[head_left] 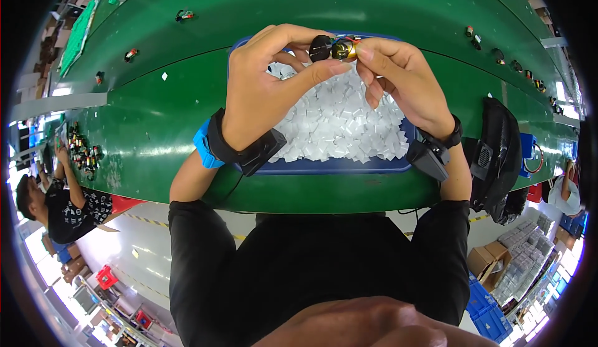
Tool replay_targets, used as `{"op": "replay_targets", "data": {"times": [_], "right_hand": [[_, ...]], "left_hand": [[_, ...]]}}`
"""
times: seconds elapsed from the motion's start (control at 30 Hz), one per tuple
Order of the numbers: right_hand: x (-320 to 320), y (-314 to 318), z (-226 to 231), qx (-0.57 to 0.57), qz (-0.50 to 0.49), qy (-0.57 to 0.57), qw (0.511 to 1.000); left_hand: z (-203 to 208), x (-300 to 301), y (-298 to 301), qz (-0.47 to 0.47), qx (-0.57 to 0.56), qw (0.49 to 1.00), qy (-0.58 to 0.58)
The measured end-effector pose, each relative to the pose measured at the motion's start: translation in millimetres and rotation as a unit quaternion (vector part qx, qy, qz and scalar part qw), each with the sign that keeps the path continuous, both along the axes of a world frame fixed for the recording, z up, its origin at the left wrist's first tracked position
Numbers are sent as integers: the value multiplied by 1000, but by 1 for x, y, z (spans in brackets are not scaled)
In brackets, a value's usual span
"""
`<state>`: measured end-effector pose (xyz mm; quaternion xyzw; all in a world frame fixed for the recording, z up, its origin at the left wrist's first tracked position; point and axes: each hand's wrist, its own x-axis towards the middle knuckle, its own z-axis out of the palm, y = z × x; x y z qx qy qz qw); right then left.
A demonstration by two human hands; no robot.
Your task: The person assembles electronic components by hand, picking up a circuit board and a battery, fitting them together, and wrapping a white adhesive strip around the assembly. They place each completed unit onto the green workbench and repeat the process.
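Green conveyor belting [149, 117] stretches across a busy workshop, where a person stands at the bench over a blue tray [324, 165] heaped with small white squares [339, 123]. Raised above the tray's far edge, the left hand [261, 92] and right hand [402, 76] meet around a small component: a black round part [320, 47] joined to a shiny brass-coloured barrel [342, 49]. Both grips are closed on it, the left hand's thumb and forefinger pinching the black end, the right hand's fingertips on the metal end. The piece looks light, rigid and smooth, likely slippery on its polished barrel, so a pinch at each end seems the steadiest hold. Similar small parts [184, 15] dot the belt beyond. Another worker [59, 204] sits at far left beside a cluster of components [84, 151].
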<state>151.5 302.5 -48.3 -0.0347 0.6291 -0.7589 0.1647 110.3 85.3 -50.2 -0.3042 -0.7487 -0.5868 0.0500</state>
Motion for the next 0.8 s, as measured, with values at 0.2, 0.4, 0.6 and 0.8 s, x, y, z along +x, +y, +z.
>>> {"op": "replay_targets", "data": {"times": [0.2, 0.4, 0.6, 0.8], "right_hand": [[2, -2, 1, -14, -10, -6, 1000], [3, -3, 4, -29, -9, -27, 999], [2, 0, 0, -71, 61, -57, 994], [2, -2, 1, -76, 69, -67, 992]], "left_hand": [[0, 1, 0, -3, 13, 1000, -13], [1, 3, 1, -17, 47, 998, -40], [6, 8, 3, -18, 64, 997, -25], [7, 8, 1, -17, 68, 997, -8]]}}
